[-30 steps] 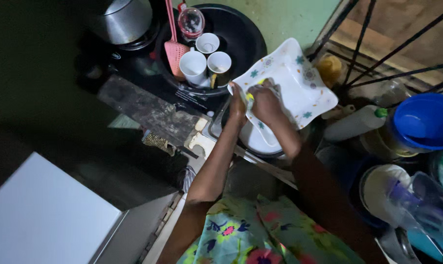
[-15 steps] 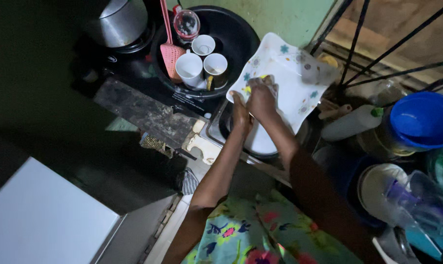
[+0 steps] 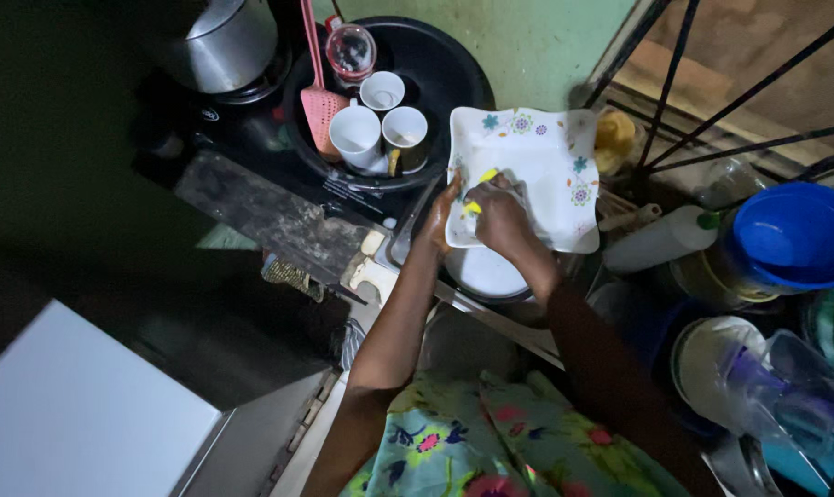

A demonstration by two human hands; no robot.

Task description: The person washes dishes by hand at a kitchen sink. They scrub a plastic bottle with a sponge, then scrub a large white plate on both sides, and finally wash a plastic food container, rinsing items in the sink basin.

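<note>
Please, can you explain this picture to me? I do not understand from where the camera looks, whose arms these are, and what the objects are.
The camera sits on a person's head and looks straight down, so the two arms belong to that person; the flowered cloth at the bottom is their clothing. There is no machine here.

The left hand grips the edge of a square white plate with small flower prints. The right hand presses a yellow sponge on the plate's face. Under the plate lies a sink with another white dish inside.

Behind, a round black basin holds three white cups and a pink slotted spatula. A metal pot stands to its left. On the right are a blue bowl and a white bottle. The room is dim, so smaller things are hard to tell.
</note>
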